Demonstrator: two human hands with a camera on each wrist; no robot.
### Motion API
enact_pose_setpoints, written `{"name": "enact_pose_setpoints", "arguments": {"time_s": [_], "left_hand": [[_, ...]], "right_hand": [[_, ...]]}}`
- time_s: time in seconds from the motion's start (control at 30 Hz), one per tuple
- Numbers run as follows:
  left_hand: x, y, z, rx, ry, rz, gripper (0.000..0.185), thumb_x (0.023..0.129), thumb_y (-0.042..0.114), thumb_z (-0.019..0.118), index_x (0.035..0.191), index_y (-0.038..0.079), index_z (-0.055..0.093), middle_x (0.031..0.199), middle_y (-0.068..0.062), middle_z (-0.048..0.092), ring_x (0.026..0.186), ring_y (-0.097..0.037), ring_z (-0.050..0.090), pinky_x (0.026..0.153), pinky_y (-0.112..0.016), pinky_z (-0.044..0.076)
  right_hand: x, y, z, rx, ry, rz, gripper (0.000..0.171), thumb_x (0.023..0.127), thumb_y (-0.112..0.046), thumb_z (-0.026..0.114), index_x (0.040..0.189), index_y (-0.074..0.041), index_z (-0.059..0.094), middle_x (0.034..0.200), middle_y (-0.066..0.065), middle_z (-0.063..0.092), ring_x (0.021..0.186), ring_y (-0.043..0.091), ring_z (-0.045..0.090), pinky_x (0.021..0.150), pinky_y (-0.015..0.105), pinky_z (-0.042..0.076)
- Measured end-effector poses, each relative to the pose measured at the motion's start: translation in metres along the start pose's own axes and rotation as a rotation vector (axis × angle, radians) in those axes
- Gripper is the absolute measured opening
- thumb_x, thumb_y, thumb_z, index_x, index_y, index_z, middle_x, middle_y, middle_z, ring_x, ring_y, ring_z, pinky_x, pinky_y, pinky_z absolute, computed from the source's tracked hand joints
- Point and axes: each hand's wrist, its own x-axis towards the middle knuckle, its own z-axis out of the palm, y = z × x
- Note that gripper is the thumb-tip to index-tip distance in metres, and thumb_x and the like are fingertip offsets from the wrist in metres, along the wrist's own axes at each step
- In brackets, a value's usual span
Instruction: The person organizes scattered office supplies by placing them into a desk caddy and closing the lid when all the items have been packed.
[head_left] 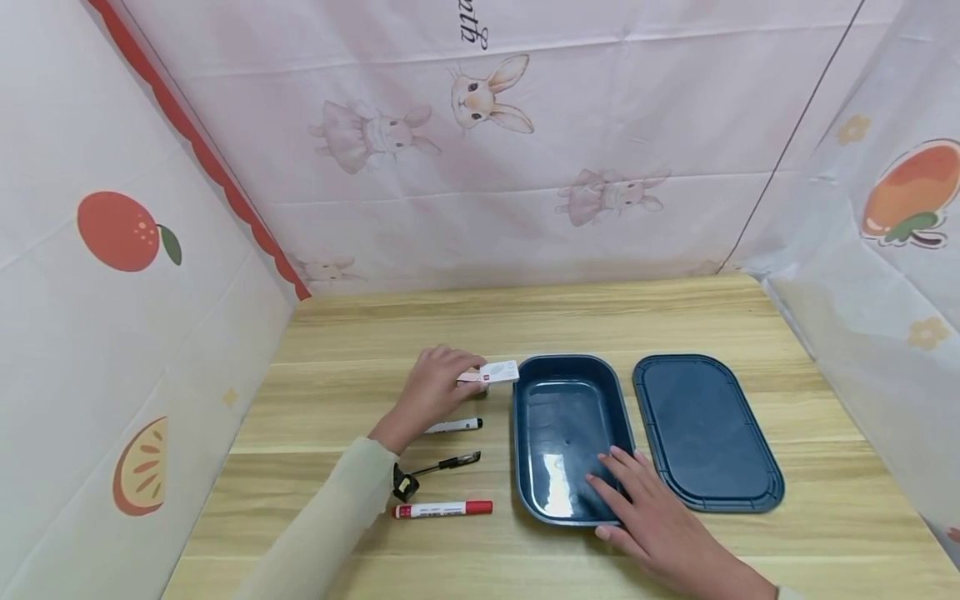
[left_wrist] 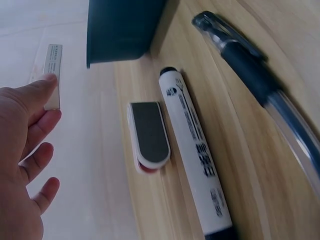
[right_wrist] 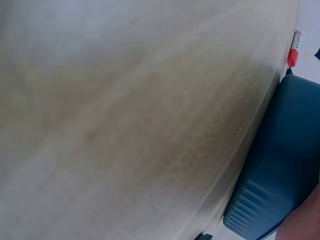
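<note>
My left hand (head_left: 467, 375) pinches one end of a small white flat slab (head_left: 500, 372) by the fingertips, holding it just left of the far left corner of a dark blue tray (head_left: 525, 467). In the left wrist view my fingers (left_wrist: 35, 125) touch that slab (left_wrist: 52, 75). My right hand (head_left: 611, 479) lies flat with straight fingers on the tray's near right corner. Only a sliver of the right hand (right_wrist: 306, 225) shows beside the tray's outer wall (right_wrist: 272, 170).
The tray's blue lid (head_left: 705, 429) lies to its right. Left of the tray lie a black-capped white marker (head_left: 453, 426), a black gel pen (head_left: 444, 464) and a red-capped marker (head_left: 444, 508). A small dark-faced pad (left_wrist: 149, 135) rests beside the white marker (left_wrist: 195, 155). Printed cloth walls enclose the table.
</note>
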Motion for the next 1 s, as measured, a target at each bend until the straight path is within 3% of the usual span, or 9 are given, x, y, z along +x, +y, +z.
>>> {"name": "enact_pose_setpoints", "arguments": {"time_s": [0.53, 0.8, 1.0], "left_hand": [[0.023, 0.024, 0.014, 0.005, 0.001, 0.043, 0.037, 0.096, 0.050, 0.064, 0.128, 0.029, 0.068, 0.126, 0.009, 0.069, 0.108, -0.013, 0.051, 0.101, -0.039, 0.040], [0.032, 0.035, 0.021, -0.029, -0.003, 0.042, 0.038, 0.095, 0.049, 0.067, 0.127, 0.028, 0.069, 0.126, 0.009, 0.069, 0.107, -0.013, 0.048, 0.094, -0.036, 0.040], [0.036, 0.044, 0.034, 0.072, -0.010, 0.079, 0.040, 0.094, 0.052, 0.066, 0.127, 0.029, 0.071, 0.129, 0.009, 0.067, 0.114, -0.017, 0.047, 0.096, -0.036, 0.042]], "right_hand": [[-0.001, 0.000, 0.001, -0.004, -0.018, -0.001, 0.055, 0.098, -0.046, 0.061, 0.147, -0.022, 0.052, 0.156, 0.008, 0.043, 0.150, 0.027, 0.026, 0.126, 0.032, -0.006], [0.000, 0.001, 0.001, -0.011, -0.026, 0.006, 0.054, 0.099, -0.048, 0.059, 0.146, -0.023, 0.053, 0.156, 0.007, 0.043, 0.150, 0.025, 0.025, 0.126, 0.032, -0.005], [0.000, 0.000, -0.001, -0.006, -0.044, 0.021, 0.054, 0.100, -0.049, 0.057, 0.147, -0.024, 0.052, 0.157, 0.006, 0.043, 0.150, 0.024, 0.024, 0.126, 0.032, -0.006]]}}
